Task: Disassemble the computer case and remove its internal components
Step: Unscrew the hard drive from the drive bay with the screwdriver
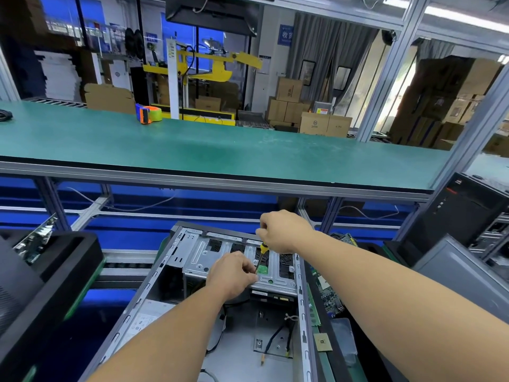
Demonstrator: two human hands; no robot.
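An open computer case (154,293) lies on its side in front of me, side panel off. At its far end sits a silver drive cage (203,257) with a drive under it. My right hand (281,230) grips the yellow-and-black handle of a screwdriver (263,250) held upright, its tip down on the cage top near a green part. My left hand (232,274) rests on the cage beside the shaft, its fingers curled at the tip. Loose cables (278,334) lie on the case floor.
A removed motherboard (327,296) and a CPU chip (321,342) lie right of the case. Black trays (55,271) stand at the left, another black tower (465,213) at the right. A green shelf (220,150) with a tape dispenser (148,113) runs above.
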